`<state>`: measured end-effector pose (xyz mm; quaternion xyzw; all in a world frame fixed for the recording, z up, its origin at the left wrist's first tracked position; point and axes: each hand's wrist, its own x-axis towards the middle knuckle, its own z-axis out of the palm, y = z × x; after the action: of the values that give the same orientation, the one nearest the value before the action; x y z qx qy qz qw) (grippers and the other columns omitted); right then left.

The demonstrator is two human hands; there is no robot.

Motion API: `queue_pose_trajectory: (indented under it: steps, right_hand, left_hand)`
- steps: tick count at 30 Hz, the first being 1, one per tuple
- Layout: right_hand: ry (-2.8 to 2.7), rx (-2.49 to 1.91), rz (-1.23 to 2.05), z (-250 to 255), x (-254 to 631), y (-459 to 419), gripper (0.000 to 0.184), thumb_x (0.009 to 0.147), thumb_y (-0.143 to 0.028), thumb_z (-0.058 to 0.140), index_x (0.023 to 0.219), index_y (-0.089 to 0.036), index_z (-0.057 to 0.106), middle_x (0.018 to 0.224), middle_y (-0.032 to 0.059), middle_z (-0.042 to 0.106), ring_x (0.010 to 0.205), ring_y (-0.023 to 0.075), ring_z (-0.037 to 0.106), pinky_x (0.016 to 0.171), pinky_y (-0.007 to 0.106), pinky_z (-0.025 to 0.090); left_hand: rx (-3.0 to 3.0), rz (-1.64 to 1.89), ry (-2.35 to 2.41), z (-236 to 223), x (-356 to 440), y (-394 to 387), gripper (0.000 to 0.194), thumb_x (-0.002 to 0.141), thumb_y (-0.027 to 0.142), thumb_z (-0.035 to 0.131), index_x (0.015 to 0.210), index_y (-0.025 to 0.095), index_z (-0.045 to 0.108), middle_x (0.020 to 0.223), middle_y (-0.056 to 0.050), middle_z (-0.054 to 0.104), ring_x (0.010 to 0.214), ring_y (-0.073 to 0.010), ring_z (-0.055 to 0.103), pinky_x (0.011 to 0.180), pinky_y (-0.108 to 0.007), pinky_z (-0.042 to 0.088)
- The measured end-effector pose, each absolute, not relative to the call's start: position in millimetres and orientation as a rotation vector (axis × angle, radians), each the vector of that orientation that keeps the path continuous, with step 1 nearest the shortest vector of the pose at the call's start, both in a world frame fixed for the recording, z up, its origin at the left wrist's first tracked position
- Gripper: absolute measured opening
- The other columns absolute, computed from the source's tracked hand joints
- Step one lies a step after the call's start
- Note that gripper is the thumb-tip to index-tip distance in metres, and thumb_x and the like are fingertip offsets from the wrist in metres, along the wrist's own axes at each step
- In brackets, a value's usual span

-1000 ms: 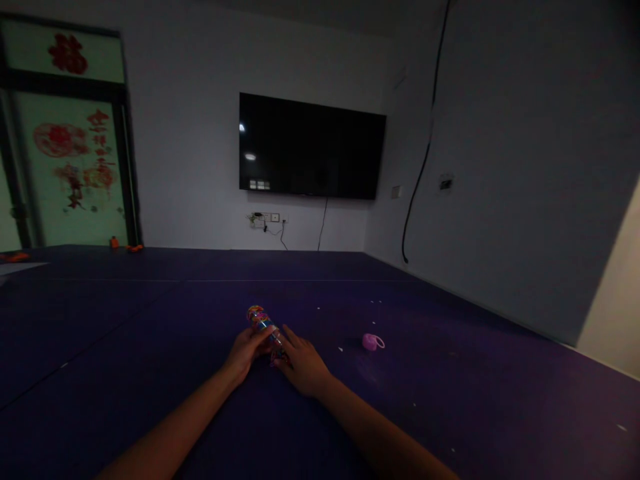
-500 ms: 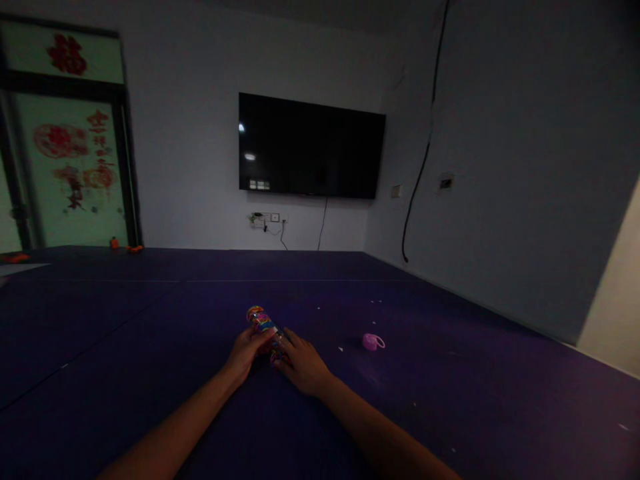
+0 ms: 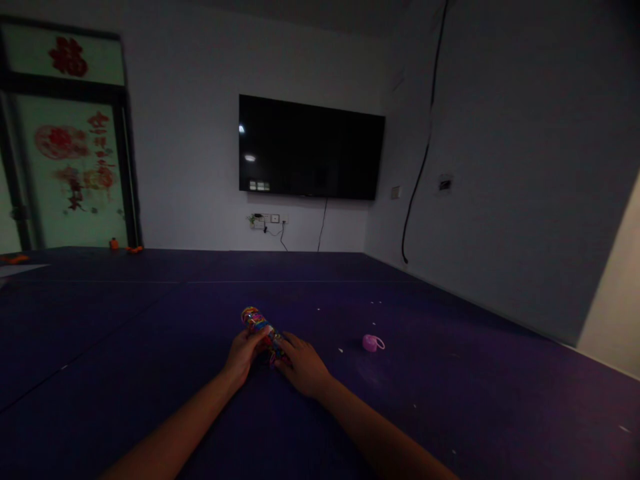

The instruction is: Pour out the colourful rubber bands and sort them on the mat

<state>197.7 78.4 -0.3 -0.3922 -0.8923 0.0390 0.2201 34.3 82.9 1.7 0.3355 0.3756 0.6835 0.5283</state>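
Observation:
A clear tube-shaped bottle [image 3: 254, 319] full of thin, brightly coloured loops that look like rubber bands lies slanted, its far end toward the upper left. My left hand [image 3: 243, 351] is closed around its middle, thumb on top. At the near end, my right hand [image 3: 304, 363] has its fingers curled over the bottle. Some coloured loops [image 3: 273, 359] show between the two hands; the right fingers partly hide that end. To the right, apart from both hands, sits a pink cap [image 3: 370, 343] with a ring-shaped loop.
Small white scraps [image 3: 341, 351] are scattered over the dark purple surface [image 3: 165, 347]. A black television [image 3: 310, 147] hangs on the far wall, with sockets and cords below. Orange objects [image 3: 114, 244] lie by the door at far left. A black cable [image 3: 423, 167] runs down the right wall.
The bottle has shifted slightly to the left, and coloured loops now fill its near part where clear plastic showed before. Both hands stay almost in place; the pink cap has not moved.

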Motion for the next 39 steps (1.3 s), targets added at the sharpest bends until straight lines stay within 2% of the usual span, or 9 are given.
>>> queue_pose_trajectory:
  steps: [7, 14, 17, 20, 23, 27, 34, 39]
  right_hand:
    - [-2.432, -1.068, 0.11, -1, 197, 78, 0.038, 0.089, -0.031, 0.048, 0.126, -0.023, 0.048, 0.132, 0.0114, 0.049, 0.119, 0.0269, 0.047, 0.096, 0.042, 0.038]
    - [-2.35, -1.035, 0.092, -1, 197, 79, 0.023, 0.088, -0.029, 0.051, 0.11, -0.021, 0.054, 0.111, 0.0067, 0.062, 0.106, 0.0228, 0.055, 0.096, 0.042, 0.035]
    - [-2.305, -1.065, 0.102, 0, 198, 79, 0.019, 0.088, -0.028, 0.051, 0.105, -0.021, 0.056, 0.106, 0.0059, 0.063, 0.102, 0.0226, 0.056, 0.094, 0.041, 0.037]
    - [-2.314, -1.027, 0.109, 2, 197, 77, 0.03, 0.088, -0.027, 0.05, 0.118, -0.023, 0.052, 0.117, 0.0072, 0.06, 0.107, 0.0229, 0.055, 0.092, 0.039, 0.039]
    - [-2.37, -1.001, 0.082, 2, 197, 74, 0.047, 0.088, -0.029, 0.05, 0.134, -0.025, 0.041, 0.132, 0.0101, 0.05, 0.117, 0.0256, 0.049, 0.096, 0.042, 0.037]
    - [-2.407, -1.055, 0.059, 0, 196, 74, 0.057, 0.088, -0.035, 0.052, 0.141, -0.026, 0.032, 0.143, 0.0134, 0.037, 0.125, 0.0301, 0.042, 0.1, 0.046, 0.034]
    - [-2.424, -1.062, 0.047, -6, 197, 80, 0.061, 0.087, -0.041, 0.053, 0.141, -0.027, 0.031, 0.146, 0.0133, 0.033, 0.125, 0.0311, 0.042, 0.1, 0.047, 0.035]
    - [-2.445, -1.057, 0.044, -7, 198, 82, 0.06, 0.087, -0.042, 0.053, 0.141, -0.027, 0.032, 0.145, 0.0151, 0.033, 0.123, 0.032, 0.044, 0.097, 0.046, 0.037]
  left_hand:
    - [0.727, 1.686, 0.907, -1, 33, 88, 0.013, 0.068, 0.01, 0.076, 0.076, 0.012, 0.065, 0.065, -0.002, 0.069, 0.053, -0.0115, 0.064, 0.054, -0.018, 0.052]
    - [0.661, 1.715, 0.923, -2, 31, 92, 0.01, 0.075, 0.007, 0.07, 0.072, 0.012, 0.062, 0.061, -0.001, 0.066, 0.049, -0.01, 0.063, 0.05, -0.017, 0.053]
    - [0.655, 1.711, 0.922, -2, 31, 93, 0.01, 0.077, 0.007, 0.069, 0.072, 0.012, 0.062, 0.061, -0.001, 0.066, 0.049, -0.01, 0.063, 0.049, -0.017, 0.053]
    - [0.661, 1.7, 0.917, -3, 30, 94, 0.01, 0.076, 0.009, 0.071, 0.073, 0.012, 0.062, 0.061, -0.002, 0.067, 0.05, -0.0103, 0.063, 0.05, -0.017, 0.053]
    - [0.683, 1.676, 0.915, -3, 28, 95, 0.012, 0.074, 0.013, 0.074, 0.071, 0.013, 0.062, 0.059, -0.001, 0.066, 0.05, -0.0111, 0.063, 0.051, -0.018, 0.053]
    - [0.772, 1.6, 0.912, -1, 29, 90, 0.017, 0.066, 0.02, 0.079, 0.07, 0.012, 0.065, 0.06, -0.004, 0.068, 0.054, -0.0144, 0.065, 0.053, -0.021, 0.052]
    - [0.937, 1.518, 0.893, 3, 35, 79, 0.036, 0.053, 0.029, 0.085, 0.081, 0.012, 0.069, 0.071, -0.005, 0.072, 0.062, -0.0169, 0.066, 0.061, -0.024, 0.05]
    - [0.982, 1.519, 0.901, 1, 35, 80, 0.039, 0.051, 0.032, 0.085, 0.08, 0.013, 0.068, 0.071, -0.004, 0.071, 0.062, -0.0169, 0.065, 0.061, -0.025, 0.048]
